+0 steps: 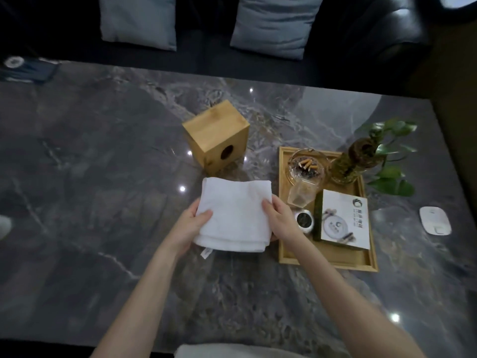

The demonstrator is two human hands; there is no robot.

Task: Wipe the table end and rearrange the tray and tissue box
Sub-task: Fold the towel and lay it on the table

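Observation:
A folded white towel is held just above the dark marble table, near its middle. My left hand grips the towel's left edge and my right hand grips its right edge. Behind the towel a wooden cube tissue box lies with its round hole facing me. To the right lies a wooden tray carrying a glass ashtray with cigarette butts, a drinking glass, a potted plant, a small round tin and a white booklet.
A white flat device lies near the table's right edge. A dark object sits at the far left corner. Beyond the table stands a dark sofa with two grey cushions. A second white cloth shows at the near edge.

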